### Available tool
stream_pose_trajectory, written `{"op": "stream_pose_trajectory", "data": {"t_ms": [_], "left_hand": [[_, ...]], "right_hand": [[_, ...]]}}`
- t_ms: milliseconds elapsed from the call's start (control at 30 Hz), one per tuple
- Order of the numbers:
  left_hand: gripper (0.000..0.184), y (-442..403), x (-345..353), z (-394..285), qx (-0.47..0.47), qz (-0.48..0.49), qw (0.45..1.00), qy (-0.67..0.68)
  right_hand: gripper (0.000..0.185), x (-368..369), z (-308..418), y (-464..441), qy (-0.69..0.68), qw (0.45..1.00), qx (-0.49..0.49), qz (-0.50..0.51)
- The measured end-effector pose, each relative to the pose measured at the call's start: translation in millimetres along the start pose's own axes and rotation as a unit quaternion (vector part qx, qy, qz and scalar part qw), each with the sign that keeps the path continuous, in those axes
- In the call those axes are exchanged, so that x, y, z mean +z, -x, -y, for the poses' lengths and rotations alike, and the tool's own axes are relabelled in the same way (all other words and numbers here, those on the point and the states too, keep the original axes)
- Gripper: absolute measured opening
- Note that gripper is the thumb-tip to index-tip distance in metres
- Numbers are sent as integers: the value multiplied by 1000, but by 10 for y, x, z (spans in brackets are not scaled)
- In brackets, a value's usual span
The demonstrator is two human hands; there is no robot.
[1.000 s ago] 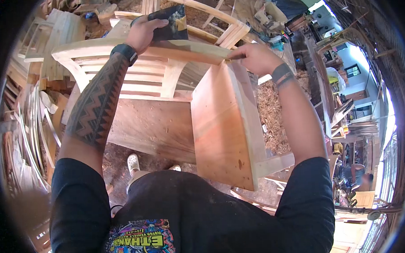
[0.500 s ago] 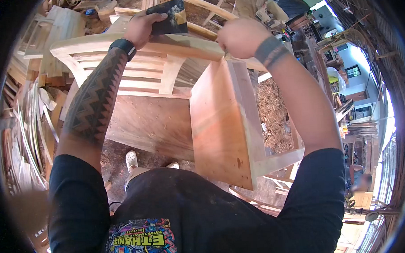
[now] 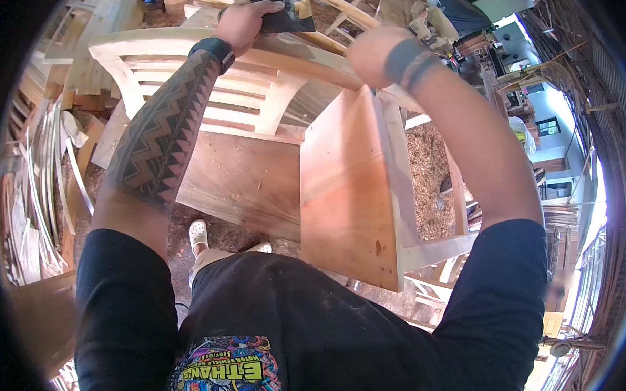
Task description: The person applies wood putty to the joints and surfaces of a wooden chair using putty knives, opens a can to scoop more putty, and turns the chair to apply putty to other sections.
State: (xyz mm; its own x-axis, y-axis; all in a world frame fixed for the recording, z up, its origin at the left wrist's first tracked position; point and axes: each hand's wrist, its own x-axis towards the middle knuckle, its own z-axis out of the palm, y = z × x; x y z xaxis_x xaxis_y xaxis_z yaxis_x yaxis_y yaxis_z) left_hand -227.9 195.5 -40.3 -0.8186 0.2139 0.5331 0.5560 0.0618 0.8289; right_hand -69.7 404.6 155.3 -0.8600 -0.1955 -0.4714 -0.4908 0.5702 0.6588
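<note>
My left hand grips a thin dark flat sheet that carries a yellowish lump and pale smears, above the back of a wooden bench. Over the corner where the backrest meets the bench's broad flat armrest, my right hand is closed. Whatever its fingers hold is hidden behind the hand. Bare pale wood shows on the bench, with reddish patches on the armrest. The seat lies below the slatted backrest and has small chips scattered on it.
Thin wood strips stand in a pile at the left, with boards behind them. Wood shavings cover the ground beyond the armrest. Another curved wooden frame stands behind the backrest. My feet in light clogs are by the seat's front.
The view has shifted, so the bench sits slightly farther right. The dark sheet has moved up and right in view. My right hand stays near the corner, its fingers now more hidden.
</note>
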Motion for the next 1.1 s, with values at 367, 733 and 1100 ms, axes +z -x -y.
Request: {"op": "stream_pose_trajectory", "data": {"t_ms": [367,733,1100], "left_hand": [[33,84,130,-735,-199,-21,941,275],[34,-26,50,-247,-130,12,975,178],[31,-12,-64,8,-6,27,999,-31]], "right_hand": [[36,1186,-604,249,-425,896,5,-128],[47,1304,-466,243,-410,900,2,-146],[41,1534,-334,299,-435,887,-4,-156]]}}
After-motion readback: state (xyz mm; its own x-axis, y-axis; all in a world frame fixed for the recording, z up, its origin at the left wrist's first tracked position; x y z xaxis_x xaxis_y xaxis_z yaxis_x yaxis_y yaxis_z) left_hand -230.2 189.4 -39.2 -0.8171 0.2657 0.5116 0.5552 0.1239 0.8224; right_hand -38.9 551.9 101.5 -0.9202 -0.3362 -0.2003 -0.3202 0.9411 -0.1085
